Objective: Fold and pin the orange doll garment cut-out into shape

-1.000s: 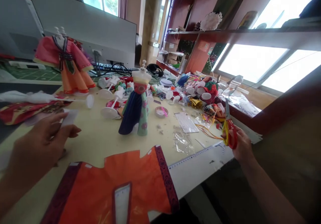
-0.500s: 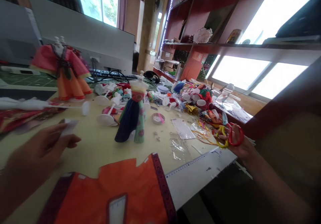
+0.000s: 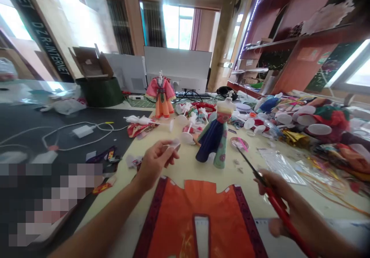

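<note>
My left hand [image 3: 154, 164] is pinching a small white paper scrap [image 3: 174, 144] between its fingertips. Ahead, between my hands, a paper doll dress [image 3: 215, 140] is standing upright on a stand, and an orange paper garment piece [image 3: 196, 227] is lying just below them. My right hand [image 3: 291, 208] is gripping red-handled scissors [image 3: 279, 204], with the blades closed and pointing forward and left.

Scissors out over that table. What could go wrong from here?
The scissors in the right hand point toward the blue-and-green doll dress, so a careless swing could knock it over. The orange paper cutout lies just below both hands, so the blades might nick it. The white scrap pinched in the left hand could get lost if dropped.
</note>
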`<state>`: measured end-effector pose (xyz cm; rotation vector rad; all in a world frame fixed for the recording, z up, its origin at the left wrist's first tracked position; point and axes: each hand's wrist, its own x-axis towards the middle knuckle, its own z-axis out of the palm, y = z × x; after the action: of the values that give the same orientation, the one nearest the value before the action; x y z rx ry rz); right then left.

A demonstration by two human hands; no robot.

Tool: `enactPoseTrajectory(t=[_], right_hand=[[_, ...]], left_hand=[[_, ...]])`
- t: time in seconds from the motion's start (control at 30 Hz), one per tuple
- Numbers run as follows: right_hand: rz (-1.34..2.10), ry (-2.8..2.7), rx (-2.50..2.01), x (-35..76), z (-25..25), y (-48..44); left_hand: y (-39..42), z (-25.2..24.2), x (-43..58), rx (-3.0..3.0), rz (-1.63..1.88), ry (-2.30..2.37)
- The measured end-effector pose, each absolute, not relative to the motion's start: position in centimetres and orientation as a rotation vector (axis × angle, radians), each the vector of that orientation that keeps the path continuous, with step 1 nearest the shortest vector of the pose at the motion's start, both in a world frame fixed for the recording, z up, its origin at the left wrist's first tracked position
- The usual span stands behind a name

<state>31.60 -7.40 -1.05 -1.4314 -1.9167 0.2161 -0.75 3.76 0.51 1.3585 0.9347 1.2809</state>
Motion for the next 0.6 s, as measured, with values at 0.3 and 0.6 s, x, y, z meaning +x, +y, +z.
enactPoseTrajectory(t=[0.3, 0.6], right_hand=[[0.132, -2.235, -1.381, 25.3, 1.9, -2.9], [0.074, -2.232, -1.274, 23.5, 0.1, -1.6]], left_hand=[[2.4, 1.0, -0.1, 1.361, 1.248, 0.895], [2.8, 0.8, -0.1, 1.339, 1.258, 0.922]])
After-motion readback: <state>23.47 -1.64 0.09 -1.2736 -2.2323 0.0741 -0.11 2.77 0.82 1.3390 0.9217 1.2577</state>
